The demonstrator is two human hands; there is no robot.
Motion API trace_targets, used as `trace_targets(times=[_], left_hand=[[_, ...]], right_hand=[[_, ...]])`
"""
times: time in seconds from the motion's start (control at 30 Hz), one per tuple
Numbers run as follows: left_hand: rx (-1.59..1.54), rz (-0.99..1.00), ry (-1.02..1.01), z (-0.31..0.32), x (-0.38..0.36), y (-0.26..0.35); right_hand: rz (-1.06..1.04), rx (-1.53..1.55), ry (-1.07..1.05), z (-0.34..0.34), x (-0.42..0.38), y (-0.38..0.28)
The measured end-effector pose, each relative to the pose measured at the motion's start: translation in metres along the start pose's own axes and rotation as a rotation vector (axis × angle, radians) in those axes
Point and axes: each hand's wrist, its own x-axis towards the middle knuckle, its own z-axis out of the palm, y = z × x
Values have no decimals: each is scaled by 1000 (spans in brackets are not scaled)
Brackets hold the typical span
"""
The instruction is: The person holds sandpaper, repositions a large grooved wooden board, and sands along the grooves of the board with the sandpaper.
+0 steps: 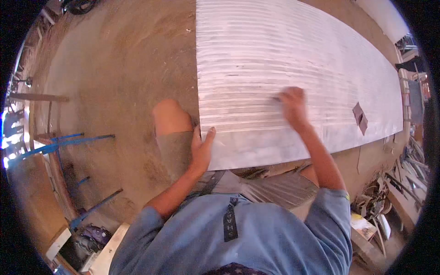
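Note:
A long white panel [256, 149] with ribbed grooves across its face lies over my lap. My left hand [200, 149] grips its near left edge, thumb on the top face and fingers along the side. Blurred by motion, my right hand [294, 106] is closed low over the grooves near the panel's middle. A small dark piece [276, 98] pokes out at its fingertips; its kind is too smeared to tell. To the right, a creased brown piece of sandpaper [360, 120] rests on the panel.
Bare brown ground [114, 68] stretches to the left. Blue metal bars [59, 145] stand at the far left, above a wooden board [107, 250]. Scrap wood and debris [373, 199] are heaped at the right, beyond the panel's near edge.

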Motion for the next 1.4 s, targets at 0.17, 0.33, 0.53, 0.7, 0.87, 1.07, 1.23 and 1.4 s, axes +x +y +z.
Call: trace_targets(times=[0.17, 0.33, 0.53, 0.7, 0.87, 1.07, 1.23, 1.4], left_hand=[[-5, 62, 8, 1, 2, -4], [89, 120, 52, -2, 2, -12], [41, 90, 34, 1, 3, -6], [35, 112, 57, 5, 0, 2], [17, 100, 23, 3, -1, 3], [122, 78, 37, 2, 0, 1], [155, 121, 43, 4, -4, 8], [128, 111, 45, 5, 0, 6]], right_hand=[[-21, 141, 20, 17, 17, -38], [-230, 293, -21, 36, 113, -204], [-36, 37, 62, 0, -2, 1], [359, -245, -52, -88, -55, 109], [44, 58, 161, -7, -1, 47], [-233, 256, 121, 22, 96, -136], [88, 122, 79, 20, 3, 39], [200, -96, 103, -46, -44, 136]])
